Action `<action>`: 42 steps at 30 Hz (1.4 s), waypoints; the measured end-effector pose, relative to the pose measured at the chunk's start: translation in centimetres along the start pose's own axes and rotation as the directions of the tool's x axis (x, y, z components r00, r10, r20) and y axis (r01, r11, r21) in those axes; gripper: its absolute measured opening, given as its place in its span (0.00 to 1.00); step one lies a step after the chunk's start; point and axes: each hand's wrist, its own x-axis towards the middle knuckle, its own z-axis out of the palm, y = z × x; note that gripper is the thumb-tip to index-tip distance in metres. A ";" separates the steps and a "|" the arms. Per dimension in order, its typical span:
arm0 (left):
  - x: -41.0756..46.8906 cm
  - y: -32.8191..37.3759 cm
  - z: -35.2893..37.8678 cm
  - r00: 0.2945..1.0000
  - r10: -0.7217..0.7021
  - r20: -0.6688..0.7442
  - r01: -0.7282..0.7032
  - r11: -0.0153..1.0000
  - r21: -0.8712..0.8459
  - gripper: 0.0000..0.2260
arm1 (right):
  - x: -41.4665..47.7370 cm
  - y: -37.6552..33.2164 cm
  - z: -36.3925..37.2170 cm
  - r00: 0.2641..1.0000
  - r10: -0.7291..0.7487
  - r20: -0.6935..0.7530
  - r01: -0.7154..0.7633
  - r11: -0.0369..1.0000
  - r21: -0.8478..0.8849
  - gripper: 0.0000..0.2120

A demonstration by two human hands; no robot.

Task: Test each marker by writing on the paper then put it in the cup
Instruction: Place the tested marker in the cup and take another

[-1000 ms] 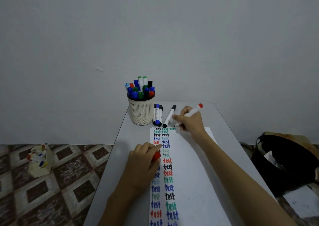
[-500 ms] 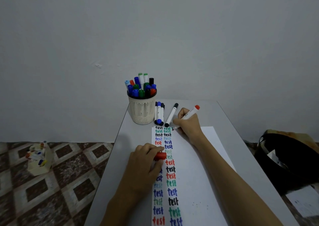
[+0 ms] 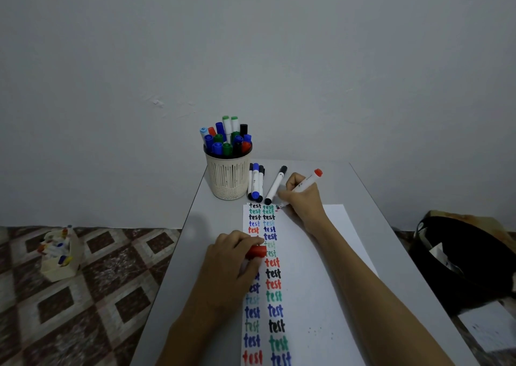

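The right hand (image 3: 303,201) gripped the red marker (image 3: 305,182), fingers curled round its barrel, with the tip down on the paper (image 3: 321,268) just left of its fingers. The left hand (image 3: 231,265), nearer the person, pinched the red cap (image 3: 256,252) over the written columns. On the table (image 3: 371,198), the cup (image 3: 228,177) stood beyond the left hand. Loose markers (image 3: 255,182) lay between the cup and the right hand.

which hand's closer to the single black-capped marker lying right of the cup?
Right. The right hand, gripping the red marker, sits beside that black-capped marker. The left hand, holding the red cap, rests on the paper well short of it.
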 end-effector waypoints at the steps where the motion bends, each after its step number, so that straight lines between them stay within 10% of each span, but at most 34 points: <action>1: 0.0 0.0 0.0 1.000 0.001 0.000 -0.001 1.000 -0.002 0.28 | 0.0 0.1 -0.1 1.000 0.004 0.009 -0.004 1.000 0.002 0.16; 42: -0.1 0.0 -0.1 1.000 -0.002 -0.002 0.002 1.000 -0.026 0.26 | 0.1 0.9 -0.4 0.996 -0.031 -0.081 0.030 0.999 -0.013 0.16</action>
